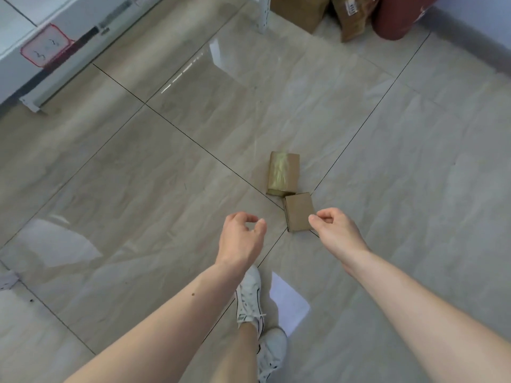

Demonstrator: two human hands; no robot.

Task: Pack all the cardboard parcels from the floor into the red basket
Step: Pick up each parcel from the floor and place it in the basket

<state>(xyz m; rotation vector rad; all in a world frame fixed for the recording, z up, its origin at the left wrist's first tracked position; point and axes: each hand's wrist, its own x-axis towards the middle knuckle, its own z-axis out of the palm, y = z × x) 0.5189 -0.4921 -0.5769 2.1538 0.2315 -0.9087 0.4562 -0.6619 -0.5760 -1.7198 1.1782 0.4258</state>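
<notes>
Two small brown cardboard parcels on glossy beige tiled floor (138, 189): tape-wrapped parcel (282, 173) touching plain parcel (298, 210) at corner. Left hand (241, 239) and right hand (336, 228) hover above, fingers loosely curled, holding nothing; right hand overlaps plain parcel's edge

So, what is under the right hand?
The plain parcel lies on the floor there; the right hand covers its near right corner. The taped parcel lies just beyond.
</notes>
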